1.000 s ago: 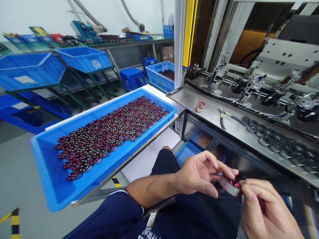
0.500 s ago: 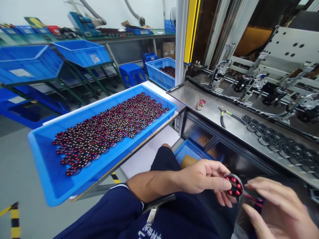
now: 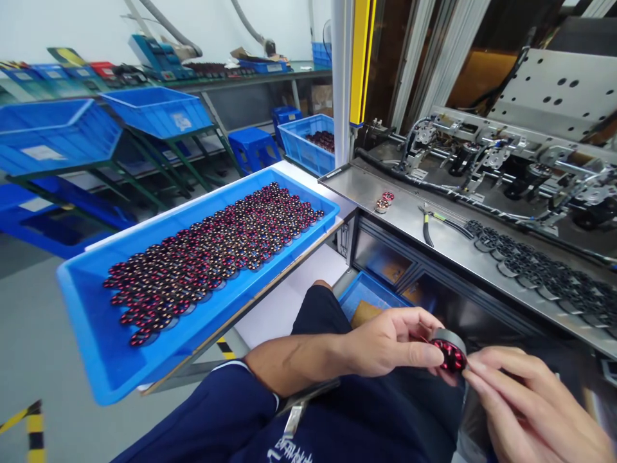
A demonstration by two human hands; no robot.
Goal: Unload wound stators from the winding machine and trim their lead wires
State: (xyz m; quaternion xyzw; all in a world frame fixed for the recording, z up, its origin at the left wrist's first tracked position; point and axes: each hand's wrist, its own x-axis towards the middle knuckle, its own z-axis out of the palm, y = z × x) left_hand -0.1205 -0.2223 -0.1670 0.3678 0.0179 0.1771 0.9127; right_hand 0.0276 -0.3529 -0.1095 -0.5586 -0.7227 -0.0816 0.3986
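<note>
My left hand point(image 3: 402, 344) grips a motor stator point(image 3: 450, 354) between thumb and fingers. It is a round part with a grey rim and red wire windings, tilted so the windings face down toward me. My right hand point(image 3: 535, 392) is closed in a pinch against the stator's right edge; what lies between its fingertips is too small to make out. Both hands are above my lap, in front of the machine bench. Many similar stators point(image 3: 212, 257) with red and copper-coloured windings lie in rows in a long blue tray point(image 3: 87, 321) to my left.
On the metal bench ledge point(image 3: 409, 228) lie cutting pliers point(image 3: 436, 222), a few loose wound parts point(image 3: 384, 202) and rows of black rings point(image 3: 540, 267). A machine with clamps point(image 3: 501, 154) stands behind. Blue crates point(image 3: 159, 112) and a stool point(image 3: 254, 149) are at the back left.
My right hand has moved left and its fingers have closed to a pinch at the stator's edge. The stator has tipped, so its grey rim shows more. My left hand keeps its hold.
</note>
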